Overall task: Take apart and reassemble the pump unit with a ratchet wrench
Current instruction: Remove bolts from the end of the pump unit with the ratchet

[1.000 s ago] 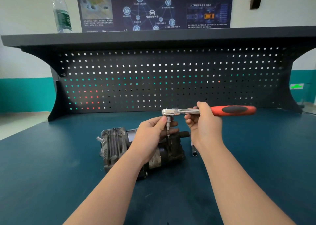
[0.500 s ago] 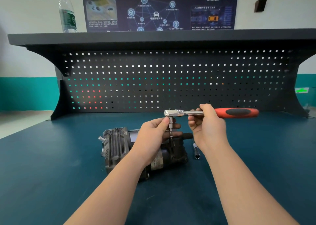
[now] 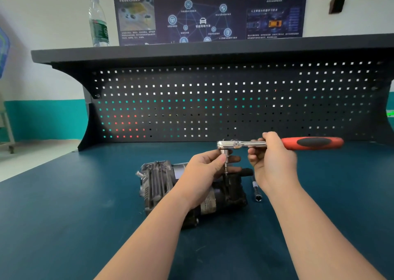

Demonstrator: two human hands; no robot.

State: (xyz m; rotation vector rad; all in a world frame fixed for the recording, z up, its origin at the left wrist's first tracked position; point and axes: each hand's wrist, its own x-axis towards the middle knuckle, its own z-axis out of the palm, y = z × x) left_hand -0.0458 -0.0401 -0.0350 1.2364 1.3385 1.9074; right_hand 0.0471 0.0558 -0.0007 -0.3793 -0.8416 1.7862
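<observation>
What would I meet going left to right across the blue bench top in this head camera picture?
pump unit → left hand pinching the bit under the ratchet head → loose socket extension lying on the bench → right hand gripping the ratchet wrench → its red handle sticking out to the right.

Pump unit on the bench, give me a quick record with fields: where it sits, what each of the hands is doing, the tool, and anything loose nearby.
pump unit: lying on the blue bench top
left hand: pinches the bit under the wrench head
right hand: grips the ratchet wrench on its metal shaft
wrench: level, red handle pointing right
loose part: socket extension lying right of the pump
shelf: water bottle
</observation>
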